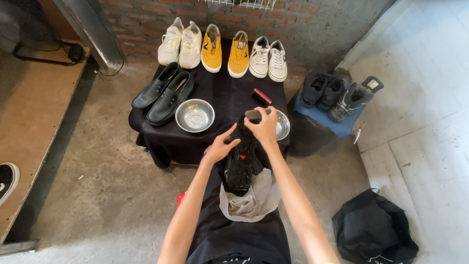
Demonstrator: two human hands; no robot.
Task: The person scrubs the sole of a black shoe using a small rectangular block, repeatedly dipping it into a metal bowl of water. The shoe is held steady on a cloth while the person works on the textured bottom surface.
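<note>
Black shoe in both hands' grip

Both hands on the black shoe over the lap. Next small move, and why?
Probably stroke the brush along the upper: the right hand holds a small brush at the top of the black shoe, the left hand steadies its side, and a grey cloth lies underneath.

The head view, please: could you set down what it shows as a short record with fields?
left hand: on the side of the black shoe
right hand: holds a small dark brush at the shoe's far end
under shoe: grey cloth on the lap
table: black cloth, two metal bowls
pairs on table: black loafers, white sneakers, yellow shoes
floor: black bag
</note>
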